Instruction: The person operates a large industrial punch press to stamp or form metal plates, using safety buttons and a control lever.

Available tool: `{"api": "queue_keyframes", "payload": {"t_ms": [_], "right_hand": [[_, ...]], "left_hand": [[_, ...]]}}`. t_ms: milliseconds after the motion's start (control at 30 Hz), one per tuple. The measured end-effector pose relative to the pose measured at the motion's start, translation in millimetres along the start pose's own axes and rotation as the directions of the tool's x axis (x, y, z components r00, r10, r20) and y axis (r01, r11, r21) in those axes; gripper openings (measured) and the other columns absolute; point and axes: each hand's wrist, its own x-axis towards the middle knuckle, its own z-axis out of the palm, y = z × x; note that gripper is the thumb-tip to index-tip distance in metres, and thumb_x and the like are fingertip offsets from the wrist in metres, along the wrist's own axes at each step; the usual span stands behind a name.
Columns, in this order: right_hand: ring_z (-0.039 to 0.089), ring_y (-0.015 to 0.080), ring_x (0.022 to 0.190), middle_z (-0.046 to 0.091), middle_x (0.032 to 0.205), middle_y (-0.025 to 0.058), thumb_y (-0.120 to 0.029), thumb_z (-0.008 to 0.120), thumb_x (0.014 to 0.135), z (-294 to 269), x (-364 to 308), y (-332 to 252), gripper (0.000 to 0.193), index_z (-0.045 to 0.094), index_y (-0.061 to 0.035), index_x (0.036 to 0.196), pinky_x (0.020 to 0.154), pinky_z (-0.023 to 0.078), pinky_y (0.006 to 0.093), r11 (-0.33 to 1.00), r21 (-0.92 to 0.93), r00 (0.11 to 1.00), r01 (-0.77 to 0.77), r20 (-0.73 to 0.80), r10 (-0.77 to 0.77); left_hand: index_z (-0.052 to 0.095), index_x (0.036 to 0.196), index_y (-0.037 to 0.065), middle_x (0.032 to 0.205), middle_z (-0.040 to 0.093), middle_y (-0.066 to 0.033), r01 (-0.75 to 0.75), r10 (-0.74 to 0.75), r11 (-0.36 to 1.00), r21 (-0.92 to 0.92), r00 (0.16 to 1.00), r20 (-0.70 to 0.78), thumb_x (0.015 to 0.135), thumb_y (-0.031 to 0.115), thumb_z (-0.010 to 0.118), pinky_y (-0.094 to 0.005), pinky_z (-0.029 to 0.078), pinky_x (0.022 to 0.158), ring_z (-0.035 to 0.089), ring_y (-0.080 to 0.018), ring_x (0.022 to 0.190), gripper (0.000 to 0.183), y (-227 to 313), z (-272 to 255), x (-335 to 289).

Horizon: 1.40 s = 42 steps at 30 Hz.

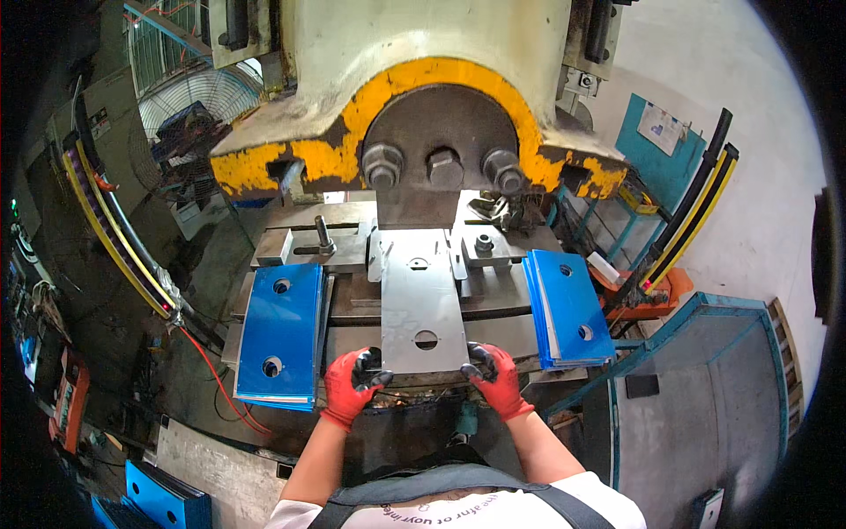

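Note:
A silver metal plate [421, 291] with two round holes lies lengthwise under the raised head of a press [432, 132]. Its far end rests between clamped blocks on the press bed. My left hand [352, 383], in a red glove with black fingertips, is at the plate's near left edge, fingers curled and thumb by the corner. On the opposite edge, my right hand [498, 379], gloved alike, has its fingertips and thumb against the near right corner. The plate is between both hands; the undersides of the fingers are hidden.
Stacks of blue plates with round holes stand left [280, 331] and right [568, 309] on the bed. Upright yellow-and-black bars [115, 229] flank the press. A blue-framed metal bin [705, 388] stands at right. More blue plates [167, 498] lie lower left.

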Motion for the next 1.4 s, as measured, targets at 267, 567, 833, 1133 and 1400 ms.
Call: {"api": "queue_keyframes", "payload": {"t_ms": [267, 567, 833, 1133, 1400], "right_hand": [[0.060, 0.0350, 0.103, 0.065, 0.108, 0.0150, -0.020, 0.077, 0.070, 2, 0, 2, 0.044, 0.062, -0.0054, 0.110, 0.093, 0.045, 0.0429, 1.000, 0.006, 1.000, -0.004, -0.022, 0.004], [0.059, 0.0364, 0.101, 0.064, 0.107, 0.0137, -0.018, 0.074, 0.071, 10, 1, 4, 0.045, 0.060, -0.0065, 0.112, 0.092, 0.044, 0.0433, 0.999, -0.053, 1.000, -0.002, -0.022, 0.001], [0.058, 0.0360, 0.104, 0.063, 0.109, 0.0142, -0.015, 0.073, 0.071, 8, 1, 1, 0.045, 0.060, -0.0070, 0.113, 0.093, 0.043, 0.0433, 0.998, -0.062, 1.000, -0.006, -0.027, 0.004], [0.058, 0.0363, 0.102, 0.063, 0.108, 0.0146, -0.012, 0.073, 0.070, 10, 2, -2, 0.046, 0.060, -0.0066, 0.114, 0.091, 0.045, 0.0429, 0.996, -0.088, 0.999, 0.007, -0.039, -0.010], [0.064, 0.0197, 0.100, 0.067, 0.111, 0.0078, -0.016, 0.059, 0.093, 7, 5, 15, 0.033, 0.058, -0.0009, 0.121, 0.092, 0.049, 0.0345, 0.862, 0.471, 0.961, -0.188, -0.091, 0.260]], "left_hand": [[0.062, 0.116, 0.009, 0.110, 0.064, -0.0134, 0.058, -0.059, 0.997, 0.047, 0.998, 0.020, 0.056, 0.020, 0.085, -0.0410, 0.045, 0.093, 0.060, -0.0328, 0.104, 0.066, -4, 3, -3], [0.061, 0.117, 0.009, 0.110, 0.064, -0.0132, 0.065, -0.066, 0.997, 0.031, 0.998, 0.023, 0.056, 0.023, 0.087, -0.0413, 0.045, 0.092, 0.059, -0.0328, 0.104, 0.068, -6, 4, -5], [0.059, 0.119, 0.009, 0.116, 0.058, -0.0137, -0.013, -0.012, 0.984, 0.176, 0.990, 0.140, 0.059, 0.033, 0.084, -0.0451, 0.037, 0.098, 0.050, -0.0351, 0.114, 0.070, 14, -2, -5], [0.060, 0.118, 0.004, 0.118, 0.062, -0.0114, 0.223, -0.228, 0.949, -0.222, 0.974, 0.003, 0.081, 0.021, 0.072, -0.0364, 0.042, 0.097, 0.057, -0.0240, 0.111, 0.043, -8, 39, -33], [0.060, 0.112, -0.003, 0.100, 0.066, -0.0067, 0.184, -0.509, 0.319, -0.930, 0.861, -0.004, 0.090, 0.006, 0.057, -0.0263, 0.047, 0.084, 0.060, -0.0124, 0.093, 0.024, 48, 6, -46]]}}
